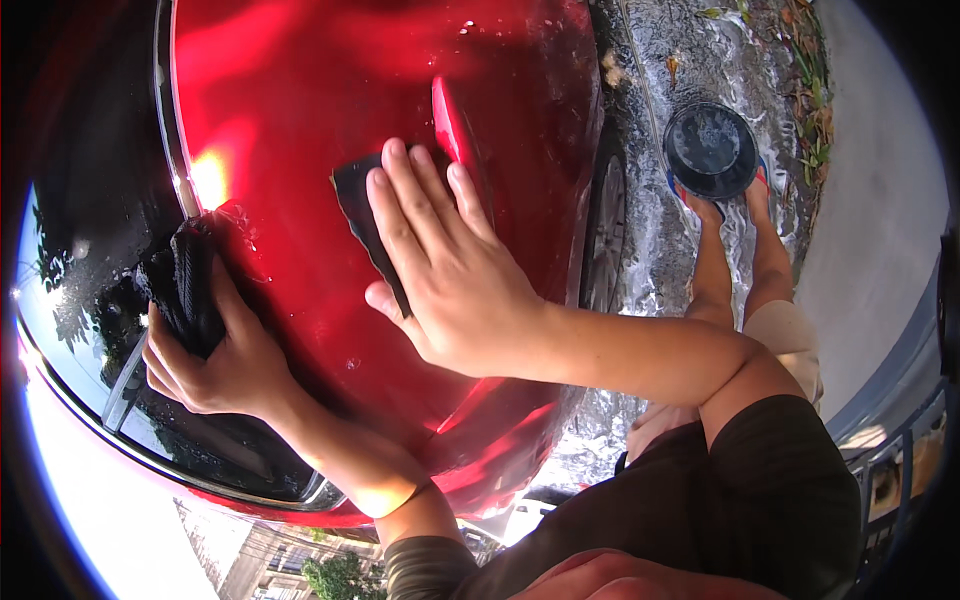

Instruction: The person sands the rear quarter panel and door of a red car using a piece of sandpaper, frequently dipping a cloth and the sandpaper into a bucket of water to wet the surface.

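Observation:
My left hand [218,362] grips a bunched black cloth [192,285] against the dark window [105,130] of a red car, close to the window's trim. Its fingers curl around the cloth. My right hand [455,270] lies flat on the red door panel [330,80], fingers stretched out. Under its palm and fingers a thin dark cloth [358,205] shows along the left side; the rest of it is hidden. Just beyond the right fingertips is a red door handle [448,115]. Water drops dot the paint.
A dark bucket [712,150] with liquid stands by my sandalled feet on wet, soapy ground [640,60]. One car wheel [607,235] is right of the door panel. Leaves [812,110] line the pavement edge; a metal railing [900,470] stands at lower right.

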### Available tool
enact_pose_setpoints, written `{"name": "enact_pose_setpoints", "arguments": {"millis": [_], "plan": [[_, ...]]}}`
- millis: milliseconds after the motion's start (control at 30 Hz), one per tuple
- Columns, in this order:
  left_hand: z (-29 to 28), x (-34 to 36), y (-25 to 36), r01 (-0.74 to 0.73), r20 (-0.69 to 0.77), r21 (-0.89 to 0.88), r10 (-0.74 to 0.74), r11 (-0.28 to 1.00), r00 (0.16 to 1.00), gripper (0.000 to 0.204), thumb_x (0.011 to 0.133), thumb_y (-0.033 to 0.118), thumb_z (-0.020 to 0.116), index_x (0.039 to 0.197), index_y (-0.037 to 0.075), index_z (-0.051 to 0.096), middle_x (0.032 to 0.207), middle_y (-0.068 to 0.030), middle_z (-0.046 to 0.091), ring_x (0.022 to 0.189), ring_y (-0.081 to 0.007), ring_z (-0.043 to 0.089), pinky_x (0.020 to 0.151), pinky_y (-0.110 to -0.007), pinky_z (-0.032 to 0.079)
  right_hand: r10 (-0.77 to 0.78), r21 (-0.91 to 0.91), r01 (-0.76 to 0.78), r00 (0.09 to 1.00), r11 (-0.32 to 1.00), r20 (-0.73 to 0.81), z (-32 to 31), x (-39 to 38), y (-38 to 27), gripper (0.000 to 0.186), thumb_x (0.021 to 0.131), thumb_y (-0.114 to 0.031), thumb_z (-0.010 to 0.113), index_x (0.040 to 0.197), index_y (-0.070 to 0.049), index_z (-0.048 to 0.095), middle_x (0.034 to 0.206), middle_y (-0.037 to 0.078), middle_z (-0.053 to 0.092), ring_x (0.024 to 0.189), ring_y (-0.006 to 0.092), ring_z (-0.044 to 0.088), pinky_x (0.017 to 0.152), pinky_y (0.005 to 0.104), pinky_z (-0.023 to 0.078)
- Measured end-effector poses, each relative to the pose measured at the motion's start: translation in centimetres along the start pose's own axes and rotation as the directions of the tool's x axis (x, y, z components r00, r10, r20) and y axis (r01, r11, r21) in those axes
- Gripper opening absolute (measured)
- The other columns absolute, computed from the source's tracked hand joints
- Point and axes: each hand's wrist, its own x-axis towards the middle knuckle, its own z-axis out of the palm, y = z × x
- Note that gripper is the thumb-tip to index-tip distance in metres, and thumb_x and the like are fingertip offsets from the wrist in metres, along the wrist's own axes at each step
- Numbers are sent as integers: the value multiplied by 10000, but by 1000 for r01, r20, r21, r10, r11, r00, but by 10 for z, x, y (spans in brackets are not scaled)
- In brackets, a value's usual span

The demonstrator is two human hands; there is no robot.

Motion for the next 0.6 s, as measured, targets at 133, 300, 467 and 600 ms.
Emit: {"name": "enact_pose_setpoints", "arguments": {"millis": [133,300,467,600], "plan": [[-1,3,2,-18,11,4,18,1000,1000,507,670,337,978,979,6,749,906,-95,729,865,-311,665,802,-436,540,58,-127,-79,986,989,-155,-3,45,30,786,1060,-401,474,1519,206,277,1596,444,213,1516,559,231,1245,631,111],[-2,-2,3,10,39,9,-10,1000,999,517,676,353,971,996,9,756,916,-97,723,893,-315,663,807,-442,545,-14,-48,13,1000,999,-6,6,-1,4,737,1076,-370,455,1516,196,280,1570,427,291,1504,506,298,1228,623,169],[-4,1,6,20,19,25,-21,999,1000,507,683,365,961,996,21,759,917,-87,719,890,-308,655,803,-450,540,29,-137,-41,996,990,-88,-1,31,15,793,1052,-394,493,1543,178,247,1619,407,211,1513,537,260,1240,618,149],[-5,-3,0,15,33,-15,-14,1000,999,492,683,345,952,1005,29,756,902,-70,709,883,-302,649,802,-443,527,-107,-61,116,985,991,138,12,-2,9,868,1041,-439,502,1569,175,191,1650,406,109,1571,511,93,1264,599,66]]}}
